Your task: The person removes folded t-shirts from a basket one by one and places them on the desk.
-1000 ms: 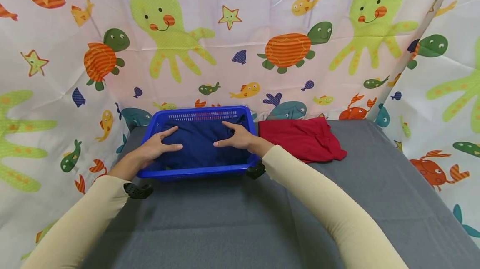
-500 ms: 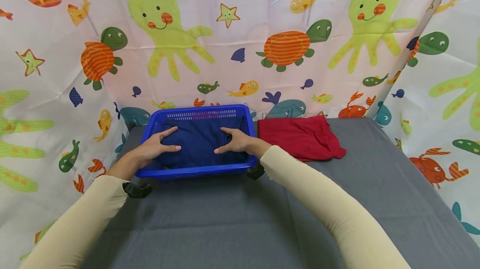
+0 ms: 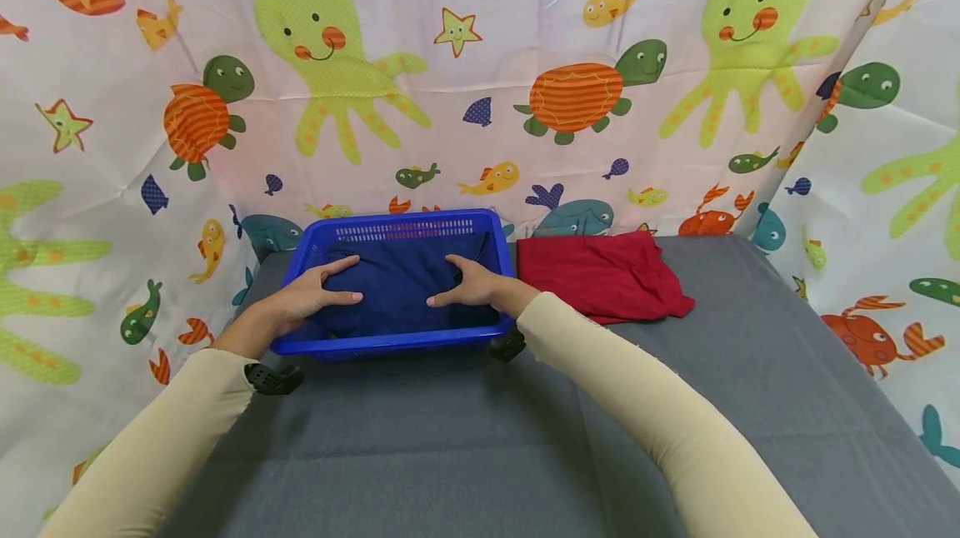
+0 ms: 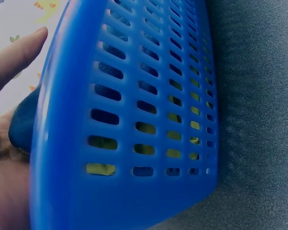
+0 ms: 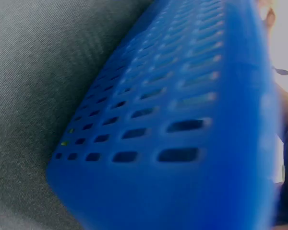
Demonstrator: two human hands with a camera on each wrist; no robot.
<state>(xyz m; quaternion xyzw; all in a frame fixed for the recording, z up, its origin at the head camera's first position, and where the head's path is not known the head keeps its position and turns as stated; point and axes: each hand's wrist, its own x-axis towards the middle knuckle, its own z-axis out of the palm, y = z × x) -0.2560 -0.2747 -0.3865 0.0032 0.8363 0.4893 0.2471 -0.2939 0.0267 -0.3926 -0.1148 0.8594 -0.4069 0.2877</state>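
A blue plastic basket [image 3: 390, 345] with slotted walls stands on the grey table, dark blue cloth [image 3: 401, 288] spread inside it. At its left end, my left hand [image 3: 303, 298] reaches over the rim onto the cloth, thumb and index finger straight and apart. From the right end my right hand [image 3: 480, 281] rests on the cloth likewise, its thumb and index finger spread. The other fingers of both hands are mostly hidden. In the left wrist view, something yellow-green [image 4: 174, 134] shows through the basket's slots. The right wrist view mostly holds the basket's slotted wall [image 5: 134, 182].
Red cloth [image 3: 600, 278] lies flat, slightly rumpled, just right of the basket. Grey fabric covers the table [image 3: 420, 463]. A curtain [image 3: 480, 72] printed with sea animals hangs behind and at both sides, close to the basket's back and left.
The right hand's index finger has dropped slightly toward the cloth since a second ago. Otherwise both hands, the basket and the red cloth stay put; the head view shifts a little.
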